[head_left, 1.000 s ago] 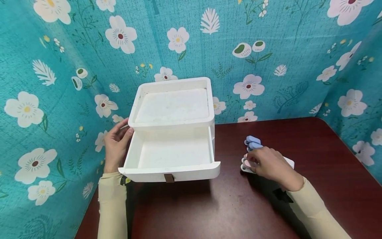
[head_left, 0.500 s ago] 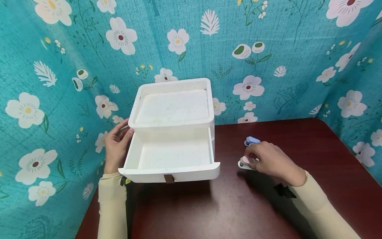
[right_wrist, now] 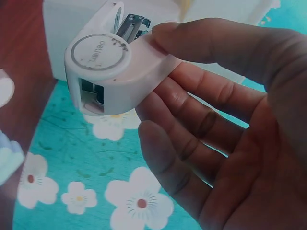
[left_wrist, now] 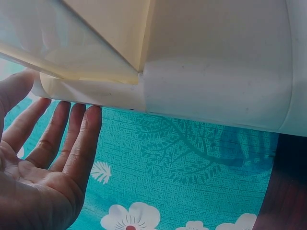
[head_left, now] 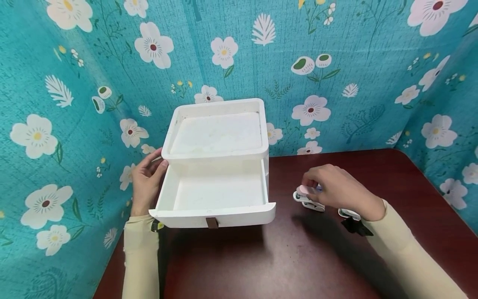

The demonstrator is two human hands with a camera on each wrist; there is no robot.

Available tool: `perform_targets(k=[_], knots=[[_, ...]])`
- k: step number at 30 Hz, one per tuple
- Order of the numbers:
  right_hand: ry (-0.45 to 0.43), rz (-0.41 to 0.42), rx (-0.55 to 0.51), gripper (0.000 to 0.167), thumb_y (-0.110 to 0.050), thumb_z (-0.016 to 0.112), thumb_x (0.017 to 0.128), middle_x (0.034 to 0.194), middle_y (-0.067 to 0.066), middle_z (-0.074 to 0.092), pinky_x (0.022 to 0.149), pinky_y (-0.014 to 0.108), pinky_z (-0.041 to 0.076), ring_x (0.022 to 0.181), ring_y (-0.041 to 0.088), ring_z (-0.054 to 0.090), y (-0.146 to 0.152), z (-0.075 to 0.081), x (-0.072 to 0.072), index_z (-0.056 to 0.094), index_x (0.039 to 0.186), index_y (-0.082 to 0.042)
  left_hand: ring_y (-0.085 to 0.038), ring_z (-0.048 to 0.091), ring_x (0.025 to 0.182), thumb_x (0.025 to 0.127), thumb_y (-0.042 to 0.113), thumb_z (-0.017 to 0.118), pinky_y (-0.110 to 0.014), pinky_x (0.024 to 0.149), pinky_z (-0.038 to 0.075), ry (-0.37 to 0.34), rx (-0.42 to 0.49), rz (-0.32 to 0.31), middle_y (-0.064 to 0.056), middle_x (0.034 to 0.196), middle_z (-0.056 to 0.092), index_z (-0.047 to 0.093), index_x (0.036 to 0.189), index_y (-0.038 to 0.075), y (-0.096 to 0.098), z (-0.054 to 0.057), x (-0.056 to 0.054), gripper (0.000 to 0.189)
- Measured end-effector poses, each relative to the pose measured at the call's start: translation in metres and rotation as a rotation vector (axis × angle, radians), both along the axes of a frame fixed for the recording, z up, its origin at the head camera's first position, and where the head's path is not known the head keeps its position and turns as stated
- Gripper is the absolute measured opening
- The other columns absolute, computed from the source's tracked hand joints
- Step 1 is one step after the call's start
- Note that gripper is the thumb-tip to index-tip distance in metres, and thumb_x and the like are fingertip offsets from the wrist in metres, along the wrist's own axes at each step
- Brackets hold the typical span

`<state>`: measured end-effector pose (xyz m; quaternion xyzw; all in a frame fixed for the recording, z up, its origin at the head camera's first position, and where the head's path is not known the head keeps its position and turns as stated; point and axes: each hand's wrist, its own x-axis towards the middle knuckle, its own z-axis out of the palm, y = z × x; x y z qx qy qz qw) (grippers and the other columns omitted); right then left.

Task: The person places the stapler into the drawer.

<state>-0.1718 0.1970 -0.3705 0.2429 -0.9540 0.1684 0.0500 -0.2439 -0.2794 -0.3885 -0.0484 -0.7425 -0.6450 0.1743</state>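
Cloth [head_left: 28,95], teal with printed flowers, stands at the far left and continues behind the dark red table [head_left: 284,257]; left hand [head_left: 146,182] is placed at the left side of the white drawer unit [head_left: 216,155], fingers extended and apart from the thumb, fingertips touching the unit's edge, no grip formed; drawer [head_left: 239,218] projects from the unit toward the person, with a brown tab [head_left: 212,223] at its front; pink stapler [head_left: 303,191] is located to the right of the drawer, apart from it and apparently raised above the table; right hand [head_left: 336,187] clamps this stapler between thumb and fingers; right wrist view shows a round lettered disc [right_wrist: 100,51] on the stapler's pivot end; white base [head_left: 315,207] of another item lies just below the held stapler in head view, contact between them cannot be told; blue part [head_left: 319,188] shows beside the fingers, mostly covered; white-edged item [head_left: 349,214] lies farther right, partly hidden beneath the right wrist.
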Motion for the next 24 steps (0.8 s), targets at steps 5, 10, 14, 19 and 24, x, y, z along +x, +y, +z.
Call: perform_targets(k=[5, 10, 14, 19, 24], knots=[[0.02, 0.025, 0.008, 0.014, -0.013, 0.086, 0.082, 0.073, -0.011, 0.062, 0.06, 0.026, 0.043, 0.068, 0.007, 0.051, -0.004, 0.012, -0.003, 0.077, 0.086, -0.022, -0.007, 0.075, 0.107, 0.099, 0.02, 0.073, -0.021, 0.08, 0.063, -0.015, 0.012, 0.003, -0.001, 0.127, 0.075, 0.066, 0.141, 0.016, 0.0, -0.001, 0.001, 0.043], [0.012, 0.034, 0.006, 0.014, -0.013, 0.087, 0.081, 0.073, -0.011, 0.063, 0.061, 0.026, 0.045, 0.068, 0.009, 0.053, -0.007, 0.023, -0.003, 0.078, 0.089, -0.02, -0.007, 0.075, 0.108, 0.099, 0.021, 0.073, -0.021, 0.08, 0.063, -0.023, 0.016, -0.002, -0.003, 0.13, 0.075, 0.066, 0.142, 0.016, 0.001, 0.0, 0.002, 0.044], [0.006, 0.029, -0.008, 0.016, -0.013, 0.089, 0.079, 0.075, -0.01, 0.065, 0.062, 0.027, 0.047, 0.069, 0.01, 0.054, -0.008, 0.031, -0.002, 0.079, 0.091, -0.02, -0.007, 0.075, 0.107, 0.099, 0.021, 0.073, -0.021, 0.081, 0.063, -0.016, 0.018, -0.001, -0.001, 0.129, 0.075, 0.066, 0.142, 0.016, 0.001, 0.0, 0.002, 0.043], [0.014, 0.04, -0.015, 0.015, -0.014, 0.088, 0.081, 0.075, -0.01, 0.065, 0.062, 0.027, 0.047, 0.068, 0.008, 0.054, -0.008, 0.039, -0.003, 0.079, 0.091, -0.02, -0.006, 0.075, 0.106, 0.099, 0.019, 0.073, -0.02, 0.08, 0.063, -0.006, 0.023, -0.004, 0.003, 0.125, 0.076, 0.066, 0.141, 0.015, 0.0, -0.001, 0.001, 0.043], [0.041, 0.064, -0.016, 0.014, -0.014, 0.087, 0.082, 0.074, -0.01, 0.065, 0.061, 0.027, 0.046, 0.068, 0.008, 0.053, -0.009, 0.049, -0.004, 0.078, 0.09, -0.021, -0.006, 0.075, 0.106, 0.099, 0.018, 0.073, -0.02, 0.08, 0.063, 0.006, 0.023, -0.006, 0.003, 0.125, 0.076, 0.066, 0.141, 0.015, 0.0, -0.001, 0.0, 0.043]])
